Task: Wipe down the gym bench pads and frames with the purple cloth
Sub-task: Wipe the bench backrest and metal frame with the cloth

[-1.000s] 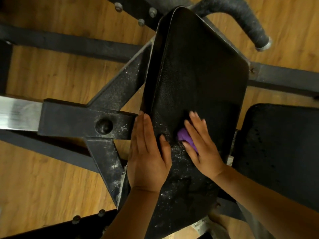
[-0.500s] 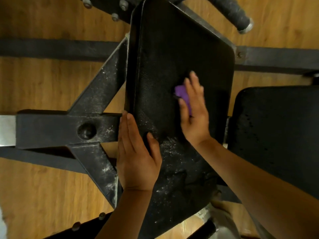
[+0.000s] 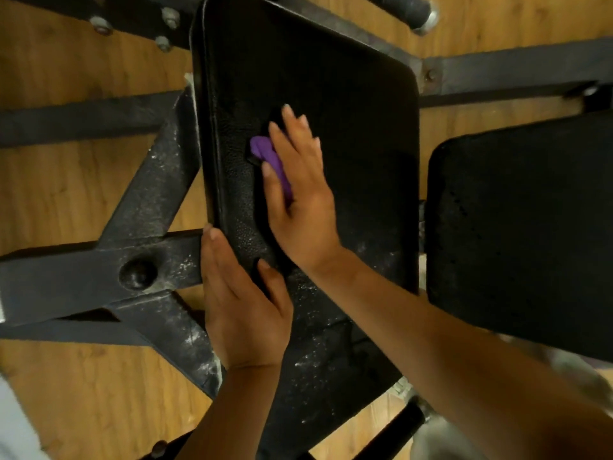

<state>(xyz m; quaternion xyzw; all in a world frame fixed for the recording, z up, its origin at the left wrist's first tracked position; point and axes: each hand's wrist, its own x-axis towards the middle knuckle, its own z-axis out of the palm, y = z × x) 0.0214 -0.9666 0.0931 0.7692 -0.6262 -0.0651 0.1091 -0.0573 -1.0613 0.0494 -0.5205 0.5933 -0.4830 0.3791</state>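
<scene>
A: What do we have under our hands?

B: Our right hand (image 3: pixel 298 187) lies flat, fingers straight, pressing a bunched purple cloth (image 3: pixel 270 159) onto the middle of a black bench pad (image 3: pixel 348 134). Only a fold of the cloth shows, by the thumb; the rest is hidden beneath the palm.

A: And the left?

B: Our left hand (image 3: pixel 243 307) steadies the pad's left edge, fingers straight along the side and thumb on top, just beside the dusty metal frame (image 3: pixel 146 220).

A: How will the cloth handle?

B: We judge it soft, light and easily crumpled, best kept under a flat palm. The pad looks firm and grainy, with white specks near us, so it should not slide.
</scene>
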